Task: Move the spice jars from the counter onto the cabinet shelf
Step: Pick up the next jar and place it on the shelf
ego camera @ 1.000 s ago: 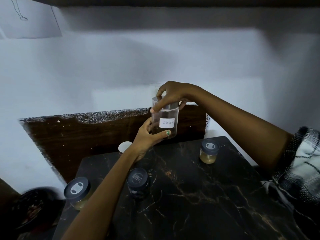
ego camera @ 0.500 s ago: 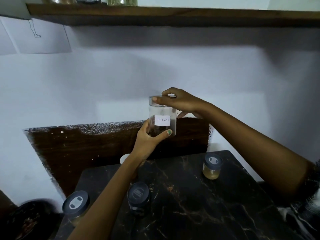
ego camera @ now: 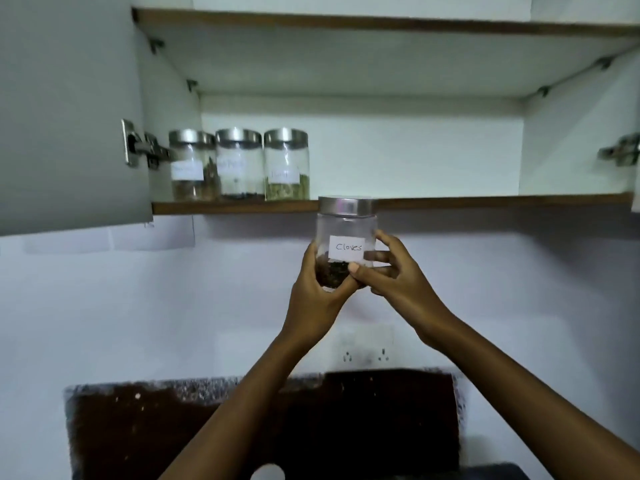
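Observation:
A clear jar labelled "Cloves" (ego camera: 346, 233), with a steel lid and dark cloves at its bottom, is held up just below the front edge of the cabinet shelf (ego camera: 485, 201). My left hand (ego camera: 317, 299) cups its base from the left. My right hand (ego camera: 391, 271) grips its lower right side, thumb across the front. On the shelf's left part stand three steel-lidded spice jars in a row: one (ego camera: 190, 164), a second (ego camera: 239, 162) and a third (ego camera: 286, 164) with green contents.
The open cabinet door (ego camera: 69, 116) hangs at the left, with a hinge (ego camera: 142, 147) beside the jars. The shelf's right part is bare. A wall socket (ego camera: 367, 344) sits below my hands, above a dark backsplash (ego camera: 363, 420). A white lid (ego camera: 266, 472) shows at the bottom edge.
Both hands have lifted the cloves jar from above the counter up to shelf height. My right hand moved from the lid to the jar's side. The view tilted up, revealing the cabinet.

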Demonstrator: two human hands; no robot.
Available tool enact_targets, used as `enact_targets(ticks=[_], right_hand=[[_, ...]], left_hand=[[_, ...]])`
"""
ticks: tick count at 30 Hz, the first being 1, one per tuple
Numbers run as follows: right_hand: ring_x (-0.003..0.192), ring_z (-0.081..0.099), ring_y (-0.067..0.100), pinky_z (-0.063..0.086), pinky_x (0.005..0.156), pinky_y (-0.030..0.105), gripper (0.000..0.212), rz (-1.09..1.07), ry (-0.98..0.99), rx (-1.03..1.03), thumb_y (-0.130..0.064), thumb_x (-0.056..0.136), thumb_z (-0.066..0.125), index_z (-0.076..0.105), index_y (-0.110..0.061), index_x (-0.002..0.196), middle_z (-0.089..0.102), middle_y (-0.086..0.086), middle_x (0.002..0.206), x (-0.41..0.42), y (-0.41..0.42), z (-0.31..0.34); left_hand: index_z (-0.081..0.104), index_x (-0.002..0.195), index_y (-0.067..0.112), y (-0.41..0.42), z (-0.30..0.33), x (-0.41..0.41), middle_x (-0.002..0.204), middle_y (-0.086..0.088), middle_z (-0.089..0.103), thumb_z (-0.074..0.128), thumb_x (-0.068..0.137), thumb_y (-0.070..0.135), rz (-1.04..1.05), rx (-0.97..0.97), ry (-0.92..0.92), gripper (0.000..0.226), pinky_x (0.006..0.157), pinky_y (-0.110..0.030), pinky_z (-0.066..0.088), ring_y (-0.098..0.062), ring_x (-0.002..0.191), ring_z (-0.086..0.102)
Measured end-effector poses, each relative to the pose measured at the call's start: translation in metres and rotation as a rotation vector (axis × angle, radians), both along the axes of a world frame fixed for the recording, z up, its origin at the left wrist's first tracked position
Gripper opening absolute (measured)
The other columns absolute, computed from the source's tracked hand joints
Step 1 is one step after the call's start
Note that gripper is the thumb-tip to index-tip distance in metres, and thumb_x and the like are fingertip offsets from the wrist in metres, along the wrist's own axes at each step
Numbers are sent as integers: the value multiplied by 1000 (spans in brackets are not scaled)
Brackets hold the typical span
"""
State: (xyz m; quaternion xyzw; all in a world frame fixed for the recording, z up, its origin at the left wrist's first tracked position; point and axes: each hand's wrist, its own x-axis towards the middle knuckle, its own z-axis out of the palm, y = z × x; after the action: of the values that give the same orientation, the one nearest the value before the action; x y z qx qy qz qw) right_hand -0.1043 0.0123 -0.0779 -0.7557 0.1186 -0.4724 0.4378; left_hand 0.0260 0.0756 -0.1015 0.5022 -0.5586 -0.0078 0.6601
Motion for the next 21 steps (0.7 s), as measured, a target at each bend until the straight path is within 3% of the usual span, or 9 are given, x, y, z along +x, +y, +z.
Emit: enact_targets(ticks=[2,4,8,12,16,21], right_hand=[[105,60,9,51,77,20,63,-14,-84,1,-31,83,67,37,-33,138,57,-4,122,4,-2,12],[107,61,9,53,84,24,63,-21,-164,-15,-25,84,67,38,-32,139,60,-4,120,7,-2,23],[106,61,7,52,85,23,53,-55,-283,-44,-21,85,67,44,-32,132,63,-5,114,18,-7,45],[100,60,1,51,79,17,51,-101,-342,-81,-19,85,66,44,-37,126,61,-11,108,31,-11,61],[98,61,3,52,85,26,51,-134,-351,-121,-17,84,67,43,-38,123,58,-15,106,41,-18,70],[102,60,11,51,91,35,52,-203,-287,-139,-25,82,69,42,-39,124,56,-12,109,49,-30,79]], left_hand=[[39,135,33,-2,20,1,100,20,65,69,81,37,37,-31,-77,61,70,-3,44,6,89,61],[38,136,36,-5,38,2,111,11,56,69,78,44,108,-48,-116,66,76,-2,43,3,99,55],[28,145,35,-11,65,5,123,-3,42,70,76,48,224,-33,-135,82,100,-33,43,-15,117,44],[28,146,33,-19,81,10,136,2,46,67,79,49,320,-74,-138,80,107,-42,35,-15,128,43],[39,138,36,-28,90,13,126,17,56,65,77,55,479,-70,-139,69,92,-32,22,-11,121,47],[45,126,32,-40,98,19,121,14,61,67,75,55,558,-99,-124,61,85,-29,16,-8,118,52]])
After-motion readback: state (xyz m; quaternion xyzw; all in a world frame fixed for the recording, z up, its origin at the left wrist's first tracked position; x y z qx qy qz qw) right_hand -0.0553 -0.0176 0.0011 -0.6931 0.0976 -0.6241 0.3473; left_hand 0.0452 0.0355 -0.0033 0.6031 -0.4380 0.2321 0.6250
